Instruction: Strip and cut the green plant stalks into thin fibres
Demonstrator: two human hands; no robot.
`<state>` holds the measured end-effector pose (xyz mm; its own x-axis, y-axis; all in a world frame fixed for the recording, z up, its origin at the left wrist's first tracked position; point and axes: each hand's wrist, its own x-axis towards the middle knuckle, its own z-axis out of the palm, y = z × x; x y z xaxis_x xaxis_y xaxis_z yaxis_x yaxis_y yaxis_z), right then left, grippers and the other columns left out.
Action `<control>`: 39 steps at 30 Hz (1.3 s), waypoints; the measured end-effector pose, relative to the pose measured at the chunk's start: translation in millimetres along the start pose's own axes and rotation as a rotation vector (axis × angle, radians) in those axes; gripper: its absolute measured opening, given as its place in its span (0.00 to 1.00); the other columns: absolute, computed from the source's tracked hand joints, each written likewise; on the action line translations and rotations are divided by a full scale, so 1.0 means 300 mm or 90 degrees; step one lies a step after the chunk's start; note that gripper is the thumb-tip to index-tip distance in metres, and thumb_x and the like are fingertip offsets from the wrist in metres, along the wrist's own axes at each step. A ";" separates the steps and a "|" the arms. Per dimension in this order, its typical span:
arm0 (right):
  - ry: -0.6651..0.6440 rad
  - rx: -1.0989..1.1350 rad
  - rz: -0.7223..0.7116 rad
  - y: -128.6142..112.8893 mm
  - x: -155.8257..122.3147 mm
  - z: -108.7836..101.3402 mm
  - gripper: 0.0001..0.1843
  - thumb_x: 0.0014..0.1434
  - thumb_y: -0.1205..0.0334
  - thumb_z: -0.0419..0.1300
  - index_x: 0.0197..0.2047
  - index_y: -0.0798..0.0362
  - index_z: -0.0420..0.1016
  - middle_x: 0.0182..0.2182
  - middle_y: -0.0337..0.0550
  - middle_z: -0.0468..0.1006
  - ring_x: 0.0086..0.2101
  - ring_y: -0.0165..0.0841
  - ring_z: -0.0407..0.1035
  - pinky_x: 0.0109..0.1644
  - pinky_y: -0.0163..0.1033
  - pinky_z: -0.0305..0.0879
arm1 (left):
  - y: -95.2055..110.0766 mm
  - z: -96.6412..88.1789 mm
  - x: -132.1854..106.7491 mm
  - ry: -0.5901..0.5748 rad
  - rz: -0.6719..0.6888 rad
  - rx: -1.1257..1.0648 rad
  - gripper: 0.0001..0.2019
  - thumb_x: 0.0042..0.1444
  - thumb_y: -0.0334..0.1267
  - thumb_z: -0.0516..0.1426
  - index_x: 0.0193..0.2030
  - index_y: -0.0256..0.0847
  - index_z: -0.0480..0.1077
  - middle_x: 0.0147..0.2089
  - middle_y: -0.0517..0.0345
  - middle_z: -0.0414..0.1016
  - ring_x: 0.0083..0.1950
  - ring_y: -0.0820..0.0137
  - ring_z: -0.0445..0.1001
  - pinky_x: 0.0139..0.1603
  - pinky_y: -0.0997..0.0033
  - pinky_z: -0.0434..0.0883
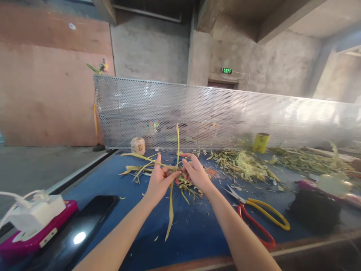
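Between my two hands is a crossing of pale yellow-green leaf strips; one long strip (171,210) runs from above my fingers down toward the table. My left hand (161,177) pinches the strips near the crossing, thumb pointing right. Close beside it, my right hand (195,172) has its fingers curled at the same crossing, the index finger reaching left behind the upright strip. Another strip (132,154) sticks out to the left past my left hand. Cut leaf scraps (191,188) lie on the blue tabletop (197,233) below. The fingertips partly hide the crossing itself.
Scissors (251,205) with red and yellow handles lie at right. Twine (138,146) and a yellow roll (261,143) stand before a perforated metal screen (169,101). Dried leaves (242,163) heap at back right. A phone (93,214) and power strip (42,233) are at left.
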<state>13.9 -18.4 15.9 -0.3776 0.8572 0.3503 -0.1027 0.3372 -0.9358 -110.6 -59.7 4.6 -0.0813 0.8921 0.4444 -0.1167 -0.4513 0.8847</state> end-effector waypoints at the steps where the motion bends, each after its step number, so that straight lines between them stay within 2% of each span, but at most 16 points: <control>1: 0.006 -0.017 -0.013 -0.003 0.000 -0.002 0.15 0.54 0.56 0.51 0.44 0.51 0.55 0.12 0.24 0.57 0.11 0.20 0.51 0.13 0.25 0.43 | 0.000 0.001 0.002 0.005 -0.008 -0.002 0.53 0.43 0.33 0.61 0.62 0.42 0.21 0.28 0.61 0.73 0.19 0.75 0.68 0.16 0.79 0.60; 5: 0.006 -0.076 -0.030 -0.004 -0.001 -0.010 0.17 0.52 0.61 0.54 0.45 0.52 0.55 0.11 0.25 0.60 0.11 0.21 0.52 0.15 0.26 0.46 | 0.003 0.001 0.008 0.032 -0.031 -0.034 0.54 0.41 0.32 0.62 0.62 0.38 0.22 0.25 0.63 0.72 0.18 0.78 0.65 0.17 0.80 0.59; 12: 0.000 -0.118 -0.034 -0.014 -0.007 -0.012 0.19 0.50 0.58 0.56 0.45 0.53 0.57 0.10 0.24 0.58 0.12 0.22 0.53 0.15 0.26 0.46 | 0.021 -0.015 0.007 0.049 -0.024 -0.070 0.54 0.41 0.32 0.61 0.62 0.31 0.22 0.17 0.68 0.68 0.16 0.78 0.61 0.19 0.78 0.59; 17: -0.055 -0.116 -0.027 0.006 -0.003 -0.009 0.14 0.53 0.54 0.52 0.37 0.55 0.65 0.11 0.28 0.57 0.12 0.21 0.50 0.15 0.27 0.44 | -0.001 -0.019 0.006 0.012 -0.100 -0.080 0.53 0.44 0.36 0.61 0.61 0.29 0.20 0.15 0.67 0.67 0.14 0.78 0.60 0.18 0.78 0.58; 21: -0.100 -0.111 -0.032 0.015 -0.002 -0.004 0.18 0.53 0.50 0.50 0.30 0.56 0.70 0.12 0.31 0.59 0.14 0.21 0.50 0.16 0.28 0.45 | -0.024 -0.013 0.011 0.028 -0.134 -0.122 0.49 0.47 0.39 0.59 0.62 0.31 0.24 0.16 0.64 0.68 0.15 0.75 0.64 0.15 0.79 0.57; 24: -0.052 -0.084 -0.048 0.016 0.002 -0.003 0.18 0.49 0.49 0.54 0.32 0.55 0.73 0.16 0.33 0.62 0.15 0.21 0.51 0.17 0.29 0.46 | -0.024 -0.003 0.012 0.047 -0.157 -0.149 0.49 0.46 0.36 0.60 0.63 0.32 0.26 0.17 0.64 0.68 0.17 0.75 0.65 0.14 0.80 0.57; 27: 0.004 -0.089 -0.077 0.023 0.010 -0.007 0.15 0.46 0.50 0.58 0.27 0.54 0.75 0.21 0.38 0.66 0.20 0.24 0.57 0.19 0.30 0.52 | -0.013 0.007 0.010 0.059 -0.178 -0.168 0.49 0.44 0.31 0.61 0.63 0.33 0.27 0.18 0.64 0.68 0.18 0.75 0.66 0.14 0.81 0.57; 32: 0.028 -0.078 -0.135 0.029 0.014 -0.011 0.10 0.48 0.56 0.58 0.24 0.52 0.77 0.31 0.42 0.67 0.30 0.28 0.63 0.29 0.31 0.62 | 0.001 0.010 0.005 0.004 -0.199 -0.184 0.48 0.44 0.29 0.60 0.63 0.35 0.28 0.23 0.61 0.71 0.21 0.76 0.66 0.17 0.80 0.59; 35: 0.035 -0.101 -0.134 0.018 0.005 -0.006 0.09 0.48 0.58 0.58 0.24 0.52 0.77 0.36 0.43 0.66 0.30 0.27 0.64 0.31 0.33 0.65 | 0.001 0.007 0.002 -0.014 -0.221 -0.178 0.51 0.42 0.29 0.62 0.63 0.35 0.28 0.23 0.61 0.71 0.21 0.75 0.67 0.17 0.80 0.58; 39: 0.054 -0.115 -0.135 0.010 -0.006 0.003 0.10 0.48 0.58 0.58 0.24 0.52 0.77 0.38 0.43 0.66 0.28 0.26 0.64 0.29 0.34 0.67 | -0.004 0.007 -0.001 -0.020 -0.226 -0.153 0.50 0.41 0.28 0.62 0.63 0.36 0.31 0.22 0.62 0.71 0.20 0.76 0.66 0.17 0.80 0.58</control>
<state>13.7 -19.4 12.5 -0.2863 0.7874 0.5459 -0.0031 0.5690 -0.8223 -108.2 -59.4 3.7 0.0357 0.9914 0.1255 -0.3600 -0.1044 0.9271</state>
